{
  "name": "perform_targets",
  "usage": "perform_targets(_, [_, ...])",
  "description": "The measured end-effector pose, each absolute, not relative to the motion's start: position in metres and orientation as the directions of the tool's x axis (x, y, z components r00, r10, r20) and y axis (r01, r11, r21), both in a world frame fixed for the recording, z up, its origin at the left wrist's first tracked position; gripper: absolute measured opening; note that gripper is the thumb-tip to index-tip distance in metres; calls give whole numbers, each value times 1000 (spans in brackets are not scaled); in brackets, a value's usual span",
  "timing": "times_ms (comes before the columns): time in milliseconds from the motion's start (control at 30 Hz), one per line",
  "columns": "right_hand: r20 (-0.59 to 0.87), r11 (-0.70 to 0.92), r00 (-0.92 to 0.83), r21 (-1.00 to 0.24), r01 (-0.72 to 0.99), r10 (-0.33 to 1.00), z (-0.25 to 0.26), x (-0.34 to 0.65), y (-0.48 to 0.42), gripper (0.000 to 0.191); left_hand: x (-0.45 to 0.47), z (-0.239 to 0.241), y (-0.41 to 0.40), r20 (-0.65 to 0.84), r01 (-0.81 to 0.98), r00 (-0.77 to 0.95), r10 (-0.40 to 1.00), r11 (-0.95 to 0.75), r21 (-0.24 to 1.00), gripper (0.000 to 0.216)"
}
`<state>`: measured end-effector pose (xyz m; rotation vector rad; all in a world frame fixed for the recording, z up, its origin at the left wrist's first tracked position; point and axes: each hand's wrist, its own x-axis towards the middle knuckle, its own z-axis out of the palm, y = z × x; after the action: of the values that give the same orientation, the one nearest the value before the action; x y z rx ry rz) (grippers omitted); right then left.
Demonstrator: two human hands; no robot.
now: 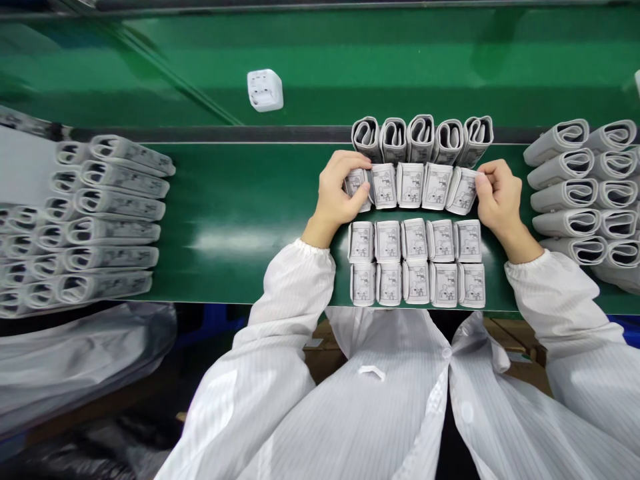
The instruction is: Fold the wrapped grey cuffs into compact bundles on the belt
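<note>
Several rows of rolled grey cuffs with printed labels lie on the green table [240, 220] in front of me. My left hand [336, 193] is closed on the left end of one row of cuffs [410, 185], and my right hand [499, 197] is closed on its right end, so the row is squeezed between them. Behind this row stands another row of cuffs [421, 138] on end, their coiled openings showing. Two more label-up rows [415, 263] lie nearer to me by the table's front edge.
A large stack of rolled cuffs [85, 220] lies at the left and another stack [585, 193] at the right. A white boxy device [265, 89] sits on the green conveyor [350, 67] behind. Clear plastic bags [75, 360] hang below the table at the left.
</note>
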<state>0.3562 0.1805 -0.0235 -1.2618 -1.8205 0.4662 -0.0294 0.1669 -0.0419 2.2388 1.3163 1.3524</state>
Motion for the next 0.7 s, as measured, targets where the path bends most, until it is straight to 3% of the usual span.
perform_targets(700, [415, 405, -123, -706, 582, 901, -25, 357, 180, 75, -31, -41, 167, 589, 575, 184, 787, -572, 585, 61])
